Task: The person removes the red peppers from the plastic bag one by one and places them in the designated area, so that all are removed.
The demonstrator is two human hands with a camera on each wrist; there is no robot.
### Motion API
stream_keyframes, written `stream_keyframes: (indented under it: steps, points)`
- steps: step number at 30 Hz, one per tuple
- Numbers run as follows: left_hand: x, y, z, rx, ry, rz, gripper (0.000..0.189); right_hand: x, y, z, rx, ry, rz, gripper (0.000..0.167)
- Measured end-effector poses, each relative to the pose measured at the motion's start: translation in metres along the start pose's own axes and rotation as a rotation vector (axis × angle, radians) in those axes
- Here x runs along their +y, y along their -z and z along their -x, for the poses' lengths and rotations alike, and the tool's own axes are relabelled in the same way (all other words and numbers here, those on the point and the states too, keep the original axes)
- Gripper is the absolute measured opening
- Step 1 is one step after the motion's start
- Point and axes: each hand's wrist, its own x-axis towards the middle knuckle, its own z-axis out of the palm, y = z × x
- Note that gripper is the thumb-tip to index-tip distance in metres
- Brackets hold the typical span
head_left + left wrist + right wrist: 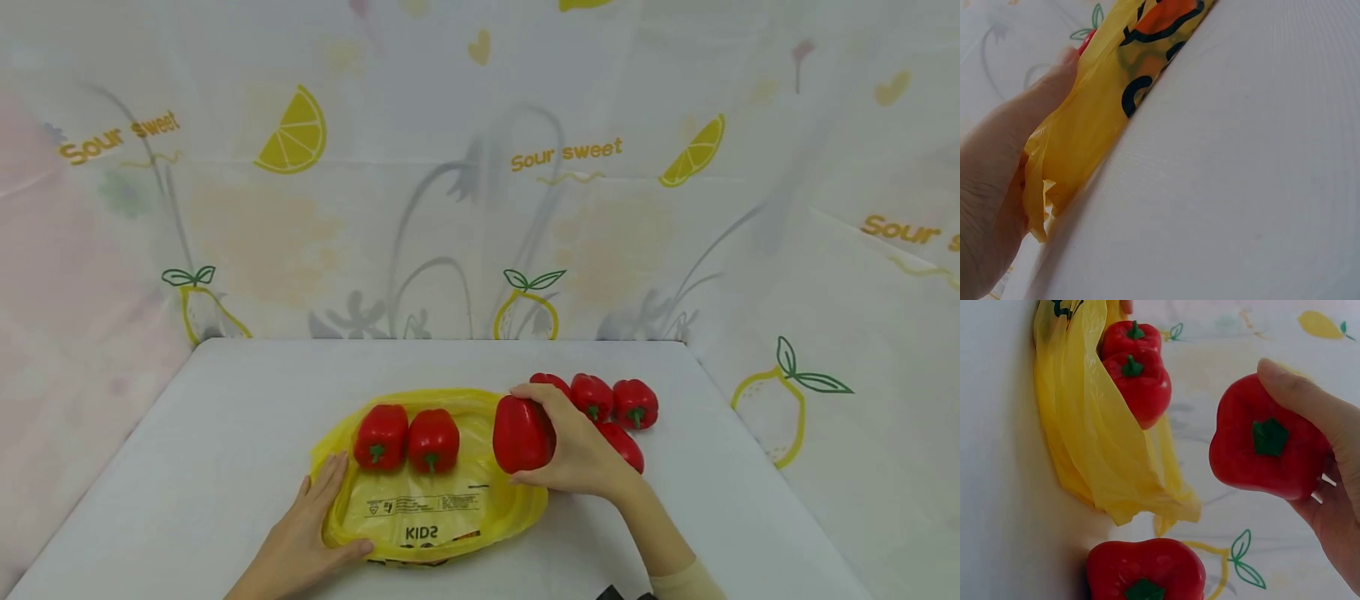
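Note:
In my right hand is a red bell pepper, gripped between thumb and fingers over the right side of an open yellow plastic bag. Its green stem faces the camera in the right wrist view, where the pepper appears apart from the bag's rim. Two more red bell peppers lie side by side in the bag's left half. My left hand rests at the bag's left edge, fingers extended and thumb spread along the front rim. The left wrist view shows its thumb against the yellow plastic.
Several red bell peppers lie grouped on the white table at the right, behind and beside my right forearm. One of them is partly covered by that hand. A lemon-printed cloth hangs behind the table and at both sides.

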Motion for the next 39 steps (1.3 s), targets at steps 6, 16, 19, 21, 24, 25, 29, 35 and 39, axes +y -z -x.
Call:
stream_keyframes:
  steps: [6, 16, 19, 21, 24, 25, 29, 35, 39]
  points:
    - [-0.001, -0.001, -0.003, 0.007, -0.01, -0.006, 0.114, 0.005, 0.009, 0.011, 0.02, -0.026, -0.003, 0.092]
    - [0.001, -0.002, -0.005, 0.02, -0.03, -0.015, 0.115, 0.008, 0.022, 0.026, 0.061, -0.042, 0.024, 0.096]
    - [0.003, -0.001, -0.006, 0.021, -0.035, -0.016, 0.115, 0.008, 0.025, 0.028, 0.06, -0.044, 0.014, 0.096]
    - [0.003, -0.001, -0.006, 0.02, -0.037, -0.016, 0.115, 0.008, 0.027, 0.03, 0.058, -0.041, 0.006, 0.097]
    - [0.003, -0.002, -0.005, 0.011, -0.026, -0.012, 0.114, 0.009, 0.03, 0.033, 0.06, -0.043, -0.007, 0.097]
    - [0.003, -0.002, -0.005, 0.011, -0.024, -0.011, 0.114, 0.009, 0.031, 0.034, 0.063, -0.045, -0.009, 0.097]
    - [0.002, -0.003, -0.004, 0.01, -0.021, -0.007, 0.113, 0.01, 0.034, 0.038, 0.081, -0.053, -0.005, 0.097]
    - [0.003, -0.003, -0.004, 0.01, -0.023, -0.009, 0.113, 0.016, 0.042, 0.05, 0.097, -0.088, 0.039, 0.099]
    - [0.003, -0.002, -0.004, 0.011, -0.023, -0.008, 0.114, 0.019, 0.049, 0.058, 0.104, -0.117, 0.055, 0.099]
